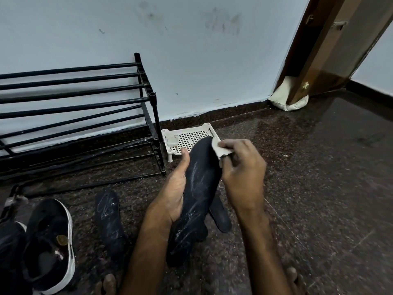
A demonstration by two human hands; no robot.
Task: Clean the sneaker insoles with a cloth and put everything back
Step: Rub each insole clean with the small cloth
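Observation:
My left hand (pixel 174 192) grips a dark insole (pixel 197 188) from its left edge and holds it up over the floor. My right hand (pixel 242 171) pinches a small white cloth (pixel 218 146) against the insole's upper right edge. White streaks mark the insole's surface. A second dark insole (pixel 109 218) lies flat on the floor to the left. Part of another dark insole (pixel 221 216) shows on the floor behind the held one. A black sneaker with a white sole (pixel 50 243) stands at the lower left.
A black metal shoe rack (pixel 85 116) stands against the wall at left. A white plastic basket (pixel 191 139) holding a small clear cup (pixel 172 141) sits by the wall just beyond my hands. A wooden door (pixel 323 50) with a cloth stopper is at the right. Dark polished floor extends right.

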